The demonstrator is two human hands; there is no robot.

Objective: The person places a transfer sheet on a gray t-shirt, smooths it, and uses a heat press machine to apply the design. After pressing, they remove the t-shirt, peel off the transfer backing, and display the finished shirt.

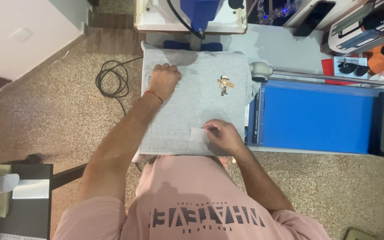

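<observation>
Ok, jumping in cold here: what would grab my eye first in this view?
Probably the grey shirt spread flat in the middle, with a small cartoon figure print near its upper right. The left hand presses its upper left area, while the right hand holds a small white sheet at its lower edge. To the right lies a bright blue board.

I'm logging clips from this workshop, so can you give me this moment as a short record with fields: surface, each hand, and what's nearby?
surface: grey shirt spread flat on a press plate, small cartoon figure print on it
left hand: pressed flat on the shirt's upper left part
right hand: fingers on a small white sheet lying at the shirt's lower edge
nearby: blue cutting board to the right, black cable coiled on the floor
</observation>
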